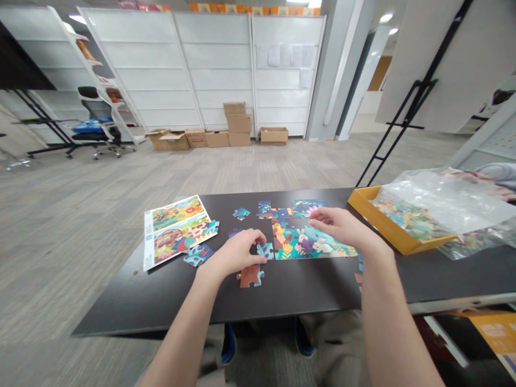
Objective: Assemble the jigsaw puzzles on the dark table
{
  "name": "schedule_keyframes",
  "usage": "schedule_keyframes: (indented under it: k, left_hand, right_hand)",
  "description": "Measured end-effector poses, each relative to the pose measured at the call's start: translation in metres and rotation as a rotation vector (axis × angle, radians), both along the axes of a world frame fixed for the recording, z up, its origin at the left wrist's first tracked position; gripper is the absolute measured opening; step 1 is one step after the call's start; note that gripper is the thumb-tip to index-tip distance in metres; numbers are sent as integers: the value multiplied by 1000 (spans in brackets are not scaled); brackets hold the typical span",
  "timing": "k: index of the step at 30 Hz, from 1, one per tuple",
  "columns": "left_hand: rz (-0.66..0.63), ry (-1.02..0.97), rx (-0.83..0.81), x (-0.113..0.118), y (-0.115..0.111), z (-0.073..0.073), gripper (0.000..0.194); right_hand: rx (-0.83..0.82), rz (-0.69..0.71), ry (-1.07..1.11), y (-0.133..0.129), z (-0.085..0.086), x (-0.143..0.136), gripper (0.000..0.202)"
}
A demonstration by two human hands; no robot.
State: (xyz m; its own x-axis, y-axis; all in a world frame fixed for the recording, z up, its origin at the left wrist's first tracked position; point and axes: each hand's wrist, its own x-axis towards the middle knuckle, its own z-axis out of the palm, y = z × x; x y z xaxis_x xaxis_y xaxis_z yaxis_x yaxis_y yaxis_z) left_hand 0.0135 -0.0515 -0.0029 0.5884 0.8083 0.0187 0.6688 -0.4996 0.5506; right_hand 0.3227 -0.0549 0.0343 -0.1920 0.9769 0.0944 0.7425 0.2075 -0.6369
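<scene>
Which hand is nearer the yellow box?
Right. The right hand is over the puzzle, just left of the yellow box; the left hand is farther off, by the puzzle's left edge.

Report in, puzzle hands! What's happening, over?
Left hand: at a teal jigsaw piece, grip unclear. Right hand: over the part-joined jigsaw puzzle, which has a gap. Loose brown jigsaw piece close beside left hand; yellow box off to the right.

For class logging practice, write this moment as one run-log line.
left hand: at teal piece, hold unclear | right hand: over puzzle, hold unclear | blue piece: loose | yellow box: right
</scene>
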Motion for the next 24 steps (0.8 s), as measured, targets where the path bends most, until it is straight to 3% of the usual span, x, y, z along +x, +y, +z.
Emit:
schedule_keyframes:
  k: [9, 24]
  left_hand:
    - [53, 5, -3, -9, -1, 3, 43]
    - [24, 38, 4, -19, 4, -3, 40]
  right_hand:
    - [6, 6, 19, 0, -3, 4, 20]
    - [22, 9, 8, 2, -7, 4, 18]
